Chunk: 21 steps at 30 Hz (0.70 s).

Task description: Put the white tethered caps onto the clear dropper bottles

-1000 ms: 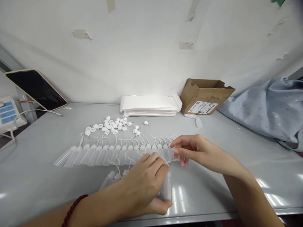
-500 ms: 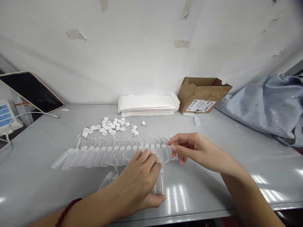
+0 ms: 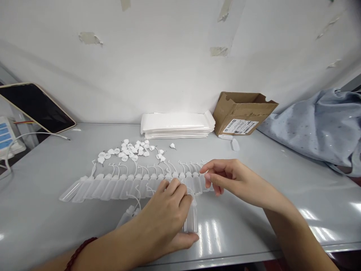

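My left hand (image 3: 169,210) is closed over small clear plastic bottles (image 3: 192,218) in the front row, fingers at their necks and thumb at their bases. It hides most of that row; a few bottle tops (image 3: 130,210) show left of the wrist. Behind lies a long row of similar squeeze bottles (image 3: 128,188), side by side, with thin white cap straps pointing toward the wall. At this row's right end, my right hand (image 3: 222,176) hovers with loosely bent fingers and a gap between thumb and index. It partly covers the last bottle; contact cannot be made out.
White needle-tip caps (image 3: 131,149) lie in a loose heap behind the row, one cap (image 3: 173,145) apart. Against the wall are stacked white boxes (image 3: 177,126) and a cardboard box (image 3: 244,114), with two loose pieces before it. A phone (image 3: 36,107) leans left; a blue cloth bag (image 3: 318,128) lies right.
The bottles under my left hand shift slightly right, and a little more of the rightmost one shows. My right hand stays almost still.
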Motion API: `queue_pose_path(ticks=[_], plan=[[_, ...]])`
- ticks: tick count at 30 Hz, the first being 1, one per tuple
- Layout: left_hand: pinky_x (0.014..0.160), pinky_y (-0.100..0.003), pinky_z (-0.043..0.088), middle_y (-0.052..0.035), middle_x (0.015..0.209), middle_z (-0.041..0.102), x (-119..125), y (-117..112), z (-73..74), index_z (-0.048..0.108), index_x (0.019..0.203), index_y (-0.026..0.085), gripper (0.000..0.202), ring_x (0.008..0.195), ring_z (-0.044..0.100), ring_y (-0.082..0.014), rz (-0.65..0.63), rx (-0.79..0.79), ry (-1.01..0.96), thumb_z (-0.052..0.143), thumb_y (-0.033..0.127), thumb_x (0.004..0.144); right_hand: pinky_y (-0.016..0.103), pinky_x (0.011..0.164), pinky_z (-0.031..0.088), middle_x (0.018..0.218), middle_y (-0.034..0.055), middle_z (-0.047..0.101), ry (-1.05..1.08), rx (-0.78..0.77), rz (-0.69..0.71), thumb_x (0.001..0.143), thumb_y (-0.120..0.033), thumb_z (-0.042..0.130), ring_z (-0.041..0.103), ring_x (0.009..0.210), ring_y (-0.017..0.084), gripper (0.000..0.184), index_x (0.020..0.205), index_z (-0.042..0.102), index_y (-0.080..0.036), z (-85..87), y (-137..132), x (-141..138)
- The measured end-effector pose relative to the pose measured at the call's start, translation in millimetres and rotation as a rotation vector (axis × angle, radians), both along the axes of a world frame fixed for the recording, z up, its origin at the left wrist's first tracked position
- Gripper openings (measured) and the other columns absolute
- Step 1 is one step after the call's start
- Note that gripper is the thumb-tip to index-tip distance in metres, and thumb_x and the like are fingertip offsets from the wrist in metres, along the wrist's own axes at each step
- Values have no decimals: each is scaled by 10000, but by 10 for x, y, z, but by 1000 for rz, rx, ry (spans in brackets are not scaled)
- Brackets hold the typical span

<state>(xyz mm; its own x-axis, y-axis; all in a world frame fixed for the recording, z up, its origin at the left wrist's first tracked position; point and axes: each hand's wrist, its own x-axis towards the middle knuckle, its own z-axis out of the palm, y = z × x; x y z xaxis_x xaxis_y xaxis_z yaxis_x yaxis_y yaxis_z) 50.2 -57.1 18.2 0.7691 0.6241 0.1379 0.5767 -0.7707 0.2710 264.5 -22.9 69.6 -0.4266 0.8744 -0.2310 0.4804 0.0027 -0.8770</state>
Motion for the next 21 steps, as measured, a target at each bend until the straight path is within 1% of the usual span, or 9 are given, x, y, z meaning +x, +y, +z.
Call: queue_pose_path(ticks=[7,9,10,12,13,14,15,17,21], plan=[[736,-422,396,-85,894,558,-32,-21,118,608,989,127,433,859,447,-268,11,-64,-7,701,468,740,245,563,464,709,-7,645,16,6,-32,880,-313,533,558,555,104,165,897,638,-188,30,22,24],[742,-415,399,-80,909,566,-85,16,172,606,979,139,374,867,450,-260,48,-76,-40,664,449,779,249,540,467,705,4,659,-4,51,-75,877,-335,528,572,552,118,188,899,639,-185,16,75,88],[744,-410,403,-76,914,571,-122,52,201,604,982,144,320,870,455,-254,85,-72,-65,620,420,821,252,533,469,709,10,670,-57,112,-129,877,-344,519,585,558,128,201,894,644,-187,-6,117,137],[743,-391,411,-64,898,581,-215,164,256,603,981,156,211,866,469,-234,204,-52,-116,469,305,913,273,562,485,742,30,694,-247,297,-306,878,-340,497,625,621,162,219,873,659,-192,-85,229,262],[746,-388,416,-62,878,588,-266,236,281,609,951,158,233,858,478,-227,266,-41,-131,403,266,929,288,600,493,764,32,702,-416,450,-462,871,-323,492,640,660,176,212,845,664,-201,-138,294,333],[745,-389,420,-65,856,594,-317,316,303,615,901,158,271,851,484,-228,325,-29,-129,361,247,930,330,658,491,805,61,704,-494,516,-561,855,-298,503,644,727,212,194,847,663,-188,-198,361,405],[735,-389,426,-70,838,605,-365,400,321,622,866,156,289,849,491,-236,372,-25,-109,353,248,919,368,690,482,845,92,699,-542,546,-617,840,-267,504,640,784,248,186,861,663,-172,-260,427,475],[733,-398,436,-82,816,627,-441,570,339,639,829,153,309,853,504,-255,435,-30,-32,355,257,891,398,711,468,905,125,684,-621,585,-670,818,-246,516,627,851,288,190,892,668,-160,-378,537,593],[751,-405,452,-88,844,671,-500,870,290,684,826,179,339,914,534,-287,449,-53,48,355,257,860,372,697,463,927,121,662,-713,600,-633,805,-223,539,625,807,263,221,965,680,-163,-546,649,703]])
